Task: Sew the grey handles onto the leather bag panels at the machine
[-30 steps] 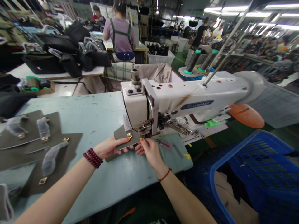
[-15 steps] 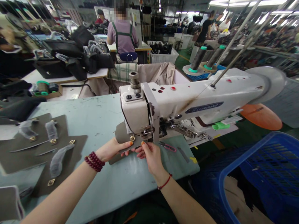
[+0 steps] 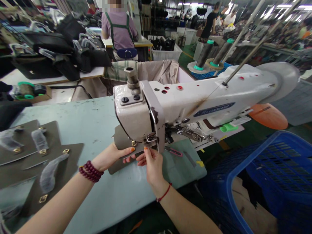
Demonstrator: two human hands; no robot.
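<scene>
A white sewing machine (image 3: pixel 185 100) stands on a pale green table (image 3: pixel 97 120). Under its needle end lies a grey-brown leather panel (image 3: pixel 122 143) with a small brass buckle. My left hand (image 3: pixel 113 156) grips the panel's near edge, thumb on top, dark red beads on the wrist. My right hand (image 3: pixel 149 161) pinches the same panel just right of the left, right under the presser foot, a red string round its wrist. The needle itself is hidden behind the machine head.
Several matching panels with wrapped handles (image 3: pixel 46 165) lie at the table's left. Pink snips (image 3: pixel 173 151) rest beside the machine. A blue plastic crate (image 3: pixel 268 175) stands at the right. Black bags (image 3: pixel 60 55) cover the table behind, where a seated person (image 3: pixel 119 32) faces away.
The view has shifted closer to the machine head. Both hands have stayed on the panel, easing it slightly left under the presser foot.
</scene>
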